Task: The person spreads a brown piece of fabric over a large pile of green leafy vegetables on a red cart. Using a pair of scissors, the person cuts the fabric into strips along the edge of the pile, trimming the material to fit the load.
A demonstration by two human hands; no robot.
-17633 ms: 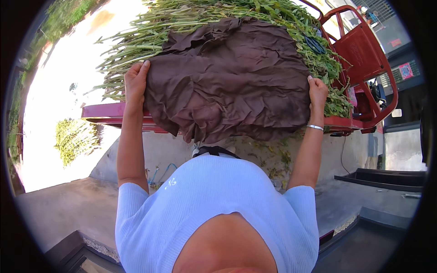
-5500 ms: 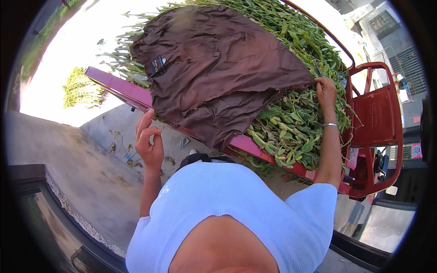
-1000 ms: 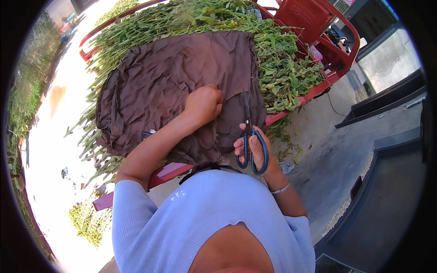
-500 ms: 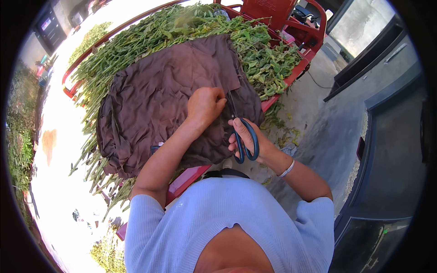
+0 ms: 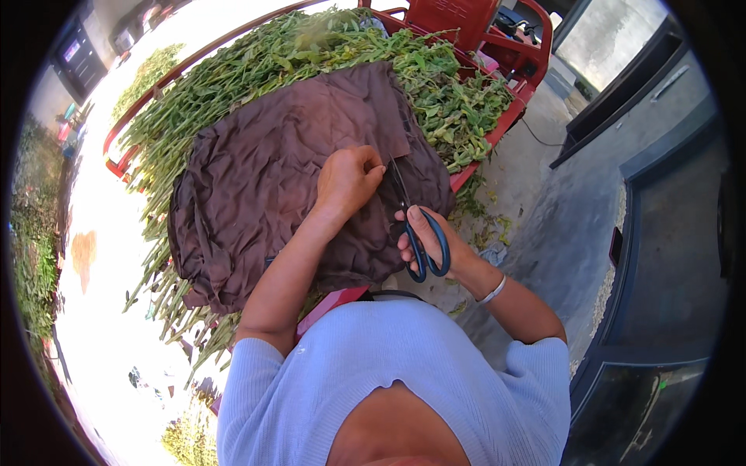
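Note:
A crumpled dark brown cloth [image 5: 272, 155] lies spread over a heap of cut green plants [image 5: 256, 74]. My left hand [image 5: 348, 180] is closed, its fingers pinching the cloth near its right part. In my right hand [image 5: 435, 242] is a pair of scissors [image 5: 420, 248] with dark blue loop handles, my thumb and fingers through and around them. The blades point up and away, their tips at the cloth just right of my left fingers. Whether the blades are biting into the fabric is hard to make out.
The plants fill the bed of a red cargo tricycle [image 5: 513, 93], whose red rail [image 5: 175, 66] runs along the far left. A dark door panel [image 5: 668, 264] stands at the right. Bright sunlit ground [image 5: 101, 311] stretches on the left, with fallen leaves [image 5: 489, 225] near the cart's right side.
The scissors and my right hand have shifted slightly right and down, and the blades look a little farther apart. My left hand stays nearly in place on the cloth.

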